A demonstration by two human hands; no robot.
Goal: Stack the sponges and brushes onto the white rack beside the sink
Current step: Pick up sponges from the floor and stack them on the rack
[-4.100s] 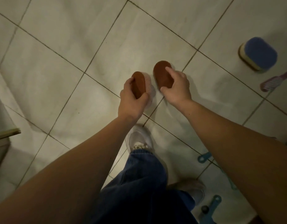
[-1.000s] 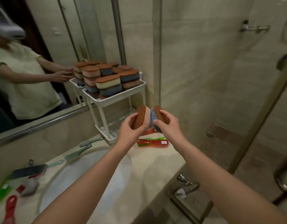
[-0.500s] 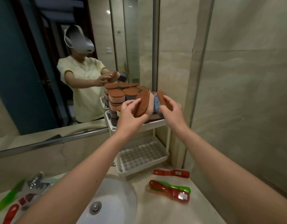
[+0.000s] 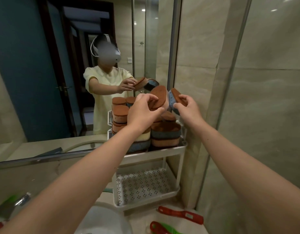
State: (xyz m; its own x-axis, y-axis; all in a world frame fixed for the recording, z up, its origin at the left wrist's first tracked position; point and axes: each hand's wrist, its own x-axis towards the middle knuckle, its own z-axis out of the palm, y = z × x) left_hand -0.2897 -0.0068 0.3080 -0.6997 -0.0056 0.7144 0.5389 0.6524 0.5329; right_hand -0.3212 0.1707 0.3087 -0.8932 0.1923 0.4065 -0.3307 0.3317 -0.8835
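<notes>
Filling the upper tray (image 4: 152, 155) of the white rack (image 4: 177, 190) are stacked sponges (image 4: 165, 136).

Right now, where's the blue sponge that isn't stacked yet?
Head view, right of centre: the blue sponge is pinched in the right hand above the white rack, beside the brown-topped sponge in the left hand.

A person's left hand (image 4: 142, 110) and right hand (image 4: 188, 108) hold the left-hand sponge (image 4: 158, 98) and right-hand sponge (image 4: 173, 98) just beside each other, above the stacked sponges (image 4: 166, 135) on the rack (image 4: 154, 157). Below the hands lies the lower shelf (image 4: 142, 184). Nearer the person, the sink (image 4: 102, 220) lies under the left arm and brushes (image 4: 181, 215) under the right. A mirror (image 4: 44, 81) stands behind the left hand.
</notes>
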